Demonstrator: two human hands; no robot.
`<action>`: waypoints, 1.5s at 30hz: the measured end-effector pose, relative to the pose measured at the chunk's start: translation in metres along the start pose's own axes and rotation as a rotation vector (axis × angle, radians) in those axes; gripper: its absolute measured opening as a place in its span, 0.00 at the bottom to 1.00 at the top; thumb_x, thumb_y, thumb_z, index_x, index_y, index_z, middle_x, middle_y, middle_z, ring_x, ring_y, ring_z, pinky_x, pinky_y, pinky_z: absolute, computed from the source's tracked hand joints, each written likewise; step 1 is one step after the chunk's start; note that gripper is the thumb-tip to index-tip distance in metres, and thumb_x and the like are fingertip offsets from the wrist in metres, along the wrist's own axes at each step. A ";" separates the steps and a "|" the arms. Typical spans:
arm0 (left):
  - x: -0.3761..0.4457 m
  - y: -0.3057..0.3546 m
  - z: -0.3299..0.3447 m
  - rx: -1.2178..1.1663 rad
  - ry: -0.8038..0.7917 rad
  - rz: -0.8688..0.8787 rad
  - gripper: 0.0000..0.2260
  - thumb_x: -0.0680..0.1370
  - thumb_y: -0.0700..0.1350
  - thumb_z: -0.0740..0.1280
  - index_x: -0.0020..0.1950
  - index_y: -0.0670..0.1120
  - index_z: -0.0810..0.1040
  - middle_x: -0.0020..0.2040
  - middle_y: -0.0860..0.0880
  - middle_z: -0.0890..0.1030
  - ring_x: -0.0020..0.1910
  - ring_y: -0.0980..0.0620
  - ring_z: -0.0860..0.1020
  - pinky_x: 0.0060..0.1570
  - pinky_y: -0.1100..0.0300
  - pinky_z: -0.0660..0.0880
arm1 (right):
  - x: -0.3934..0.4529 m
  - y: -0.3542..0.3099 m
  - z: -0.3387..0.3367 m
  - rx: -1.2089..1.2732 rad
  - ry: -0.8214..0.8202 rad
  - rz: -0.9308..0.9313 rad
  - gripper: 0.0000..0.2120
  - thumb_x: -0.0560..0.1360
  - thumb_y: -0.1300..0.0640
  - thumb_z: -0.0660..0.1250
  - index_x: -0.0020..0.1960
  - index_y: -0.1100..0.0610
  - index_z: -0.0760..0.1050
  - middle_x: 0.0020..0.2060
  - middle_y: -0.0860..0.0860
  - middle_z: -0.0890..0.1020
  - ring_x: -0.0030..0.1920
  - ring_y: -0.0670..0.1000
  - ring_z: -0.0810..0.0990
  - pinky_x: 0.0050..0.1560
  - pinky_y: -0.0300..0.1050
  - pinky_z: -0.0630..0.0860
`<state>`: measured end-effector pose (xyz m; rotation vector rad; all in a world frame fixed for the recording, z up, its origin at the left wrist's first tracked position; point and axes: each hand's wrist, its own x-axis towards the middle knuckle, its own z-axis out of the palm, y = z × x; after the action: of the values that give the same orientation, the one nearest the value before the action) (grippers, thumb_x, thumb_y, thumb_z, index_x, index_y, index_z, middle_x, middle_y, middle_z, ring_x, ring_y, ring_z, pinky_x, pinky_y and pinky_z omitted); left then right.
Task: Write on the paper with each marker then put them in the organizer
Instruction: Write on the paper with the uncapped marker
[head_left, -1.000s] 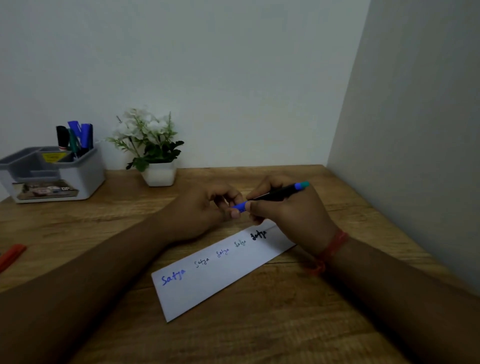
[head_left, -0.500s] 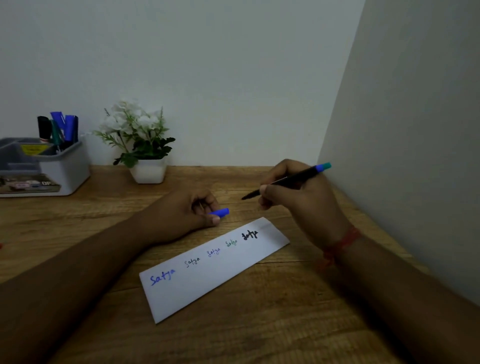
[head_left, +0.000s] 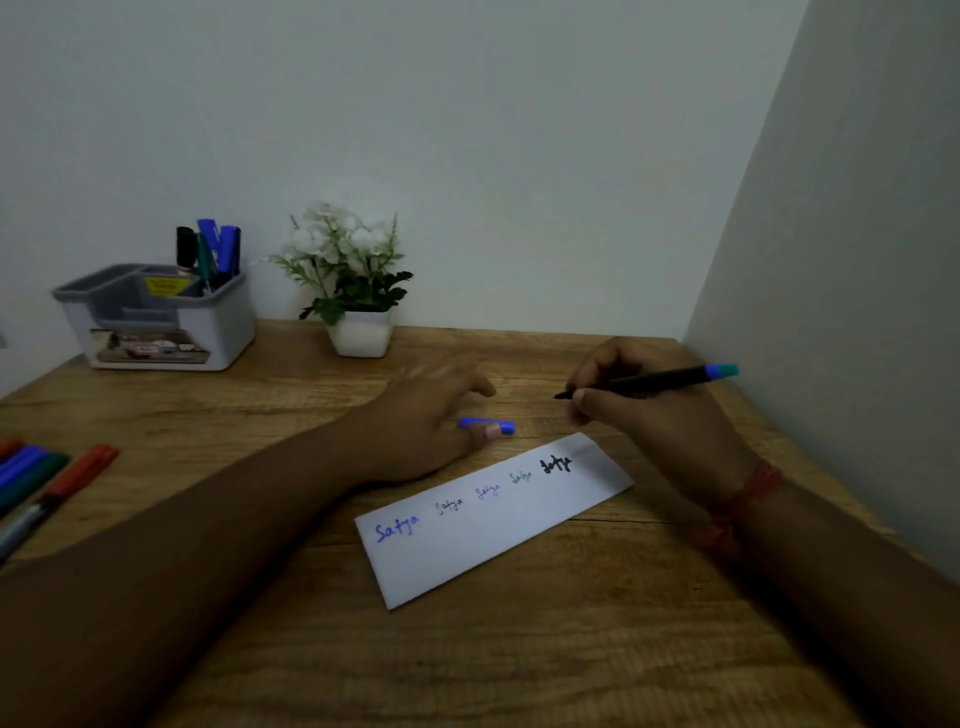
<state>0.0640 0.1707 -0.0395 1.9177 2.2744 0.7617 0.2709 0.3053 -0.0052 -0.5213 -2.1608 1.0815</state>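
A white paper strip (head_left: 498, 540) lies slanted on the wooden desk, with several words written along it in blue, black and green. My right hand (head_left: 649, 415) grips an uncapped black marker (head_left: 654, 382) with a blue-teal end, tip pointing left, above the strip's far end. My left hand (head_left: 431, 421) rests on the desk just beyond the paper, its thumb pressing on the blue cap (head_left: 488, 426). The grey and white organizer (head_left: 156, 317) stands at the back left with several markers upright in it.
A small white pot of white flowers (head_left: 353, 291) stands against the back wall beside the organizer. Several loose markers (head_left: 47, 483), red, green and blue, lie at the desk's left edge. A wall (head_left: 831, 312) closes the right side.
The cap came off the marker: my hands were joined at it, then parted. My left hand lowered the cap to the desk and my right hand lifted the marker to the right.
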 end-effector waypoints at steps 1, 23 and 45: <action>-0.002 0.001 -0.002 0.042 -0.039 -0.024 0.25 0.78 0.63 0.61 0.72 0.55 0.67 0.73 0.53 0.68 0.72 0.51 0.63 0.71 0.46 0.62 | -0.001 -0.003 0.001 -0.031 -0.002 -0.007 0.03 0.74 0.68 0.71 0.45 0.62 0.79 0.42 0.55 0.85 0.43 0.53 0.86 0.50 0.53 0.84; -0.001 0.007 0.025 0.416 -0.161 0.013 0.41 0.78 0.64 0.59 0.79 0.53 0.35 0.79 0.47 0.32 0.75 0.39 0.29 0.69 0.29 0.37 | -0.072 -0.052 0.081 -0.108 -0.292 0.045 0.06 0.73 0.61 0.74 0.40 0.51 0.82 0.42 0.44 0.86 0.46 0.43 0.84 0.47 0.35 0.79; -0.002 0.011 0.020 0.430 -0.170 -0.008 0.36 0.79 0.66 0.50 0.79 0.54 0.34 0.79 0.48 0.32 0.75 0.40 0.28 0.70 0.31 0.36 | -0.074 -0.057 0.079 -0.052 -0.322 0.122 0.04 0.70 0.62 0.73 0.38 0.55 0.82 0.40 0.47 0.87 0.42 0.46 0.84 0.43 0.41 0.80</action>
<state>0.0816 0.1761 -0.0531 2.0347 2.4835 0.0997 0.2638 0.1838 -0.0218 -0.5378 -2.4681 1.2488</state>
